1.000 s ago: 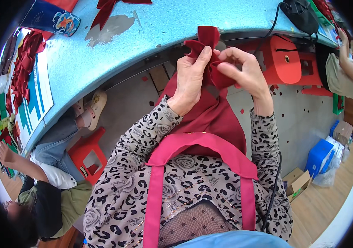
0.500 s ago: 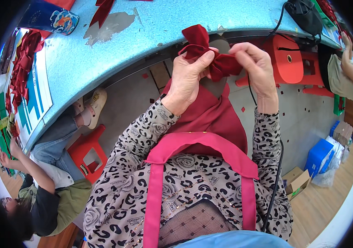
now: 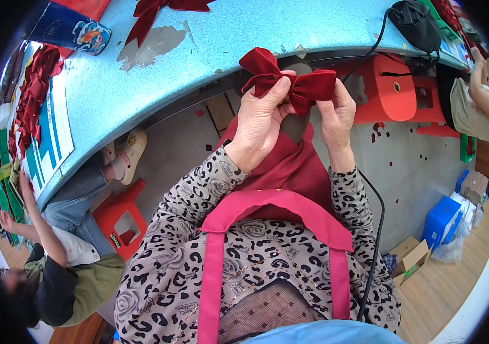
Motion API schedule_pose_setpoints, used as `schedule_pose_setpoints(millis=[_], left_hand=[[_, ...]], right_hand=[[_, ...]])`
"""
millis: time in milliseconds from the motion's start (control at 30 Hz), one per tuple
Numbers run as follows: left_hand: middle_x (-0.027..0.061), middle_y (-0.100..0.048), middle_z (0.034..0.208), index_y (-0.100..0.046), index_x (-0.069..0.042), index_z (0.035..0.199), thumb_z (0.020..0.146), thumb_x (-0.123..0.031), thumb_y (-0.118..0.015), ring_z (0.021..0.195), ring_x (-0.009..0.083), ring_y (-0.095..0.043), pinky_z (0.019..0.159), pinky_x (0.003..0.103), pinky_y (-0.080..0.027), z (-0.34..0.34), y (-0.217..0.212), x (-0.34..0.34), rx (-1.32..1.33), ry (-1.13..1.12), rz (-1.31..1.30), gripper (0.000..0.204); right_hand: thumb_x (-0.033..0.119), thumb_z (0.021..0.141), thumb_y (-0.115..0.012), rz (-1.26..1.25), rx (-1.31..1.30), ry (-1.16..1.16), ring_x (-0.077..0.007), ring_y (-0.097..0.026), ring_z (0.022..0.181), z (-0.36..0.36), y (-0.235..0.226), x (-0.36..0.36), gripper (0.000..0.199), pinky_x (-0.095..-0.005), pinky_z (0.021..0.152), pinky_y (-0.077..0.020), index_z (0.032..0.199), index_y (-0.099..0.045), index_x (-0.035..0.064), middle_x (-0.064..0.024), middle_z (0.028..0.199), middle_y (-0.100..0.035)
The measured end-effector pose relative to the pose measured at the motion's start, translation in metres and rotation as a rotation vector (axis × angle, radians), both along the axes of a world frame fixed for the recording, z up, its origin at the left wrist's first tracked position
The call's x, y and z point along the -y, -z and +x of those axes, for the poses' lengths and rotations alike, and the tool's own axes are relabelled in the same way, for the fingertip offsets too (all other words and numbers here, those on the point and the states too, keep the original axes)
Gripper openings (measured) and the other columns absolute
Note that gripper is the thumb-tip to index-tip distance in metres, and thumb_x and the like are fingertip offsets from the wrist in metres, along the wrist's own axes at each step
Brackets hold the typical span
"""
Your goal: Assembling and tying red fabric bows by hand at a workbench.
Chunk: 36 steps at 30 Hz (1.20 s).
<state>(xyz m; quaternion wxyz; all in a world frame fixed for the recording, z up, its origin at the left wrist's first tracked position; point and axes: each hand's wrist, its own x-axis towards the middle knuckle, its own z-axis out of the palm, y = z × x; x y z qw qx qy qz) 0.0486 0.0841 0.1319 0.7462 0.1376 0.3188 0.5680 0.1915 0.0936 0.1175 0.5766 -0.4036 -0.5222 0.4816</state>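
While the head view looks down, the dark red velvet bow sits in the upper middle of the frame, just before the blue tabletop edge. The left hand pinches its gathered centre, and the right hand grips the right loop. It looks light, soft and floppy, so the cinched middle seems the surest hold.

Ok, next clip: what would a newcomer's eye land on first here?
First the dark red velvet bow, held up at the table's near edge, pinched between the left hand and the right hand. Behind it spreads the speckled turquoise table, with a heap of red bows at its far left.
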Motion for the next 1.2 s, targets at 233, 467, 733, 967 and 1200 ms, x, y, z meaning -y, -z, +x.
schedule_pose_setpoints(millis=[233,467,733,967,1200], left_hand=[[0.0023,-0.063,0.091,-0.06,-0.002,0.104,0.086,-0.017,-0.061,0.074,0.0081,-0.055,0.065,0.023,-0.044,0.003,-0.001,0.004,-0.062,-0.01,0.061,0.023],[0.0027,-0.064,0.089,-0.062,-0.001,0.1,0.085,-0.013,-0.061,0.069,0.0071,-0.054,0.062,0.022,-0.042,0.006,0.009,0.003,-0.038,-0.061,0.06,0.019],[0.0047,-0.065,0.093,-0.061,-0.002,0.102,0.086,-0.012,-0.059,0.078,0.0093,-0.057,0.066,0.024,-0.043,0.004,0.015,0.004,-0.152,-0.027,0.101,0.019],[0.0078,-0.06,0.107,-0.056,-0.003,0.111,0.092,-0.027,-0.048,0.087,0.0139,-0.056,0.07,0.029,-0.043,-0.012,0.006,0.009,-0.013,0.045,0.215,0.032],[0.0061,-0.062,0.094,-0.058,-0.001,0.106,0.091,-0.026,-0.05,0.078,0.013,-0.055,0.064,0.026,-0.042,-0.006,0.0,0.012,0.277,-0.028,0.028,0.03]], right_hand=[[0.006,0.083,-0.056,0.113,0.123,0.075,-0.0093,-0.056,0.072,-0.004,0.006,-0.002,0.013,-0.0216,0.064,-0.0442,0.094,-0.057,-0.0009,-0.0032,0.08,-0.061],[-0.001,0.076,-0.052,0.197,0.138,0.209,-0.0095,-0.054,0.061,-0.011,0.025,-0.002,0.01,-0.022,0.056,-0.0426,0.084,-0.057,-0.0014,-0.0037,0.07,-0.058],[0.005,0.086,-0.051,0.105,0.094,0.111,-0.0086,-0.054,0.059,-0.028,0.017,-0.002,0.016,-0.0211,0.052,-0.0405,0.072,-0.057,-0.0012,-0.0036,0.068,-0.057],[0.018,0.093,-0.047,0.032,-0.019,0.179,-0.0077,-0.052,0.059,-0.032,0.017,0.0,0.026,-0.0212,0.053,-0.0401,0.076,-0.054,-0.0011,-0.0018,0.069,-0.056],[0.021,0.094,-0.049,0.013,-0.111,0.123,-0.0067,-0.052,0.062,-0.023,0.015,0.005,0.026,-0.0214,0.056,-0.0409,0.081,-0.054,-0.001,-0.0019,0.074,-0.057]])
